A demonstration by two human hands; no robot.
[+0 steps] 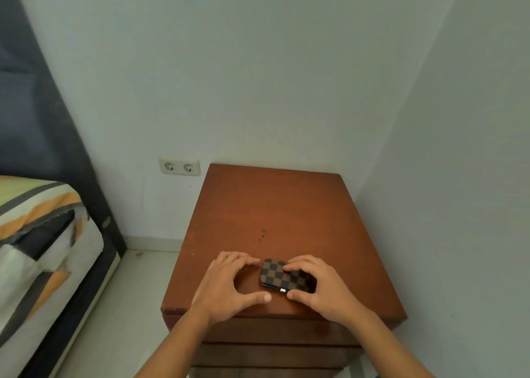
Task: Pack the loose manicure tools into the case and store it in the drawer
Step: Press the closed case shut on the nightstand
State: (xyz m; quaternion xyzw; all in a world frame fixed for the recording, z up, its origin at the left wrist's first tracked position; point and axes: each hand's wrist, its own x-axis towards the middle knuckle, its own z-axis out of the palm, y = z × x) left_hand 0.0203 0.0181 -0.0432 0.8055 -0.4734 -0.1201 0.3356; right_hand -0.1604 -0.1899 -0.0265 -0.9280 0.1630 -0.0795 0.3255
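A small brown and black checkered manicure case lies shut on the wooden nightstand top, near its front edge. My right hand grips it, fingers over its top right part and thumb against its front edge by a small white clasp. My left hand rests just left of the case with fingers spread; its fingertips come close to the case's left end. No loose tools are visible. The drawer fronts below the top are shut.
A bed with striped orange, grey and white bedding stands at the left, against a dark headboard. A double wall socket sits left of the nightstand. White walls close in behind and to the right.
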